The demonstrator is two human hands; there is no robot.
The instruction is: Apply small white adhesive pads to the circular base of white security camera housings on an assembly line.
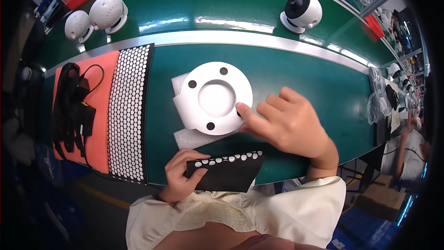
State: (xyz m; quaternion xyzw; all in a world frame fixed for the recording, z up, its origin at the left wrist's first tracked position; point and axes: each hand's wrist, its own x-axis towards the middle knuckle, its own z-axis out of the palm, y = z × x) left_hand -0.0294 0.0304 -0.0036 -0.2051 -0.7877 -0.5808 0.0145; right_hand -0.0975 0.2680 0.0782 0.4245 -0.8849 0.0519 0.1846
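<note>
A white round base (187,106) with a wide central recess lies on pieces of white foam (196,140). Dark round pads (211,126) are spaced around its ring. My right hand (289,122) reaches over the ring's right side. One fingertip presses on the dark pad there, partly covering it, and the other fingers are curled in. Near the table's front edge, my left hand (181,176) grips a black sheet (226,176), thumb on its face. White dots line the sheet's upper edge. The sheet is tilted, and its far side is hidden.
At left, an orange foam sheet (99,111) bears black cables and adapters (74,106), beside a black sheet with white dots (129,111). White cameras (108,13) and another camera (303,11) stand on the raised green shelf behind. Clear plastic bags (379,99) lie at the right end.
</note>
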